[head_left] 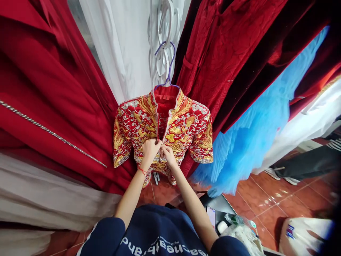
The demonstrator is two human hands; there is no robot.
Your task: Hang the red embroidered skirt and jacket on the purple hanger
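Note:
A short-sleeved red jacket (176, 124) with gold and silver embroidery hangs in front of me. Its stand collar is parted and the front opening shows the red lining. A purple hanger (168, 71) carries it, hooked on a white ring rack (166, 25). My left hand (150, 150), with a red string on the wrist, is closed on one front edge around mid-chest. Just beside it, my right hand (167, 154) pinches the opposite edge slightly lower. Whatever fastening lies between the fingertips is hidden.
Red gowns (66, 89) hang at left, and dark red dresses (213, 57) and a blue tulle dress (245, 131) at right. Near my right elbow are a phone (211, 217) and a plastic bottle (236, 218). A white bag (301, 236) and another person's leg (306, 163) show at right.

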